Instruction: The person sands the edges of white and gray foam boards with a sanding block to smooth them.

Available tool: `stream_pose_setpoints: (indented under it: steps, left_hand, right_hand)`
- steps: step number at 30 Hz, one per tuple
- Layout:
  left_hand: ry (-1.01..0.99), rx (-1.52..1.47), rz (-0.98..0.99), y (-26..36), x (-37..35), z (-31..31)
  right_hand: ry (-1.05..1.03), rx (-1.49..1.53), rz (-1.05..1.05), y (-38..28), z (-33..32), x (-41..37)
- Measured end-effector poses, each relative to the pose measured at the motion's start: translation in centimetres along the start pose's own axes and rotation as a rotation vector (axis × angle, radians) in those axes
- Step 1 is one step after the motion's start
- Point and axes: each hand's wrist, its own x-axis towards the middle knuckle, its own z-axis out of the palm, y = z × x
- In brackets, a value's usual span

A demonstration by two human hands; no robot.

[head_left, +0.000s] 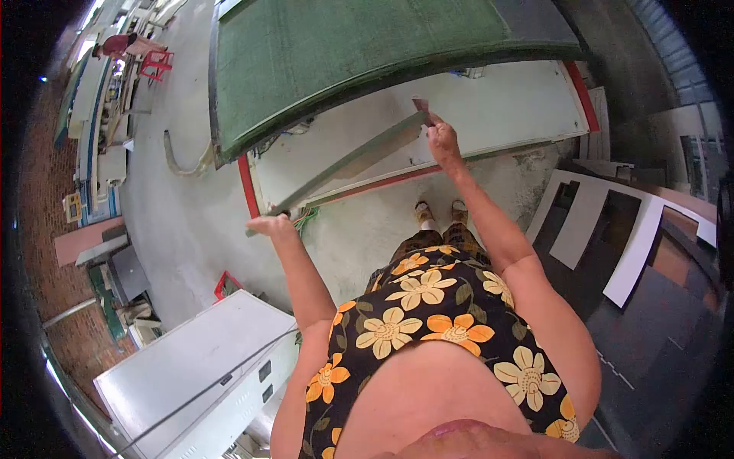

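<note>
A long, flat grey-green strip stretches slantwise between my two hands, in front of a green-topped table. Its lower left end rests in my left hand, with the fingers under it and the thumb side over its edge. My right hand is closed on the upper right end, fingers pinched at its edge. A small reddish piece shows just past those fingertips. Behind the strip is the table's white lower shelf, framed by red legs.
The green tabletop overhangs the shelf. Cut grey and white sheets lie at right on a dark surface. A white cabinet stands at lower left, with green wires near my left hand. Far left, a person is by a red stool.
</note>
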Motion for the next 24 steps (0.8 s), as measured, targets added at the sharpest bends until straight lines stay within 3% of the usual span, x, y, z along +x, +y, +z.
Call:
stream_pose_setpoints:
  steps: [3, 6, 12, 15, 18, 21, 24]
  left_hand:
    - [0.059, -0.013, -0.071, -2.2, 0.7, -2.2]
    - [0.105, -0.037, -0.086, -3.2, 2.8, -2.8]
    - [0.161, 0.023, -0.114, -3.4, 6.7, -3.1]
    - [0.172, 0.031, -0.118, -3.3, 6.5, -3.3]
    - [0.175, 0.043, -0.107, -3.3, 6.5, -3.5]
    - [0.171, 0.045, -0.105, -3.3, 6.5, -3.4]
    - [0.165, 0.055, -0.101, -3.2, 6.6, -3.7]
  right_hand:
    - [0.081, 0.019, -0.070, 0.4, 1.5, -0.1]
    - [0.394, 0.189, -0.460, 0.7, 3.7, 0.0]
    - [0.203, 0.051, -0.243, 2.6, 4.8, 1.8]
    - [0.196, 0.311, -0.119, 2.6, 4.5, 2.1]
    - [0.204, 0.221, -0.119, 2.2, 4.2, 1.6]
    - [0.438, 0.111, -0.244, 1.8, 5.2, 2.2]
    - [0.250, 0.381, -0.196, -2.3, 2.6, -0.4]
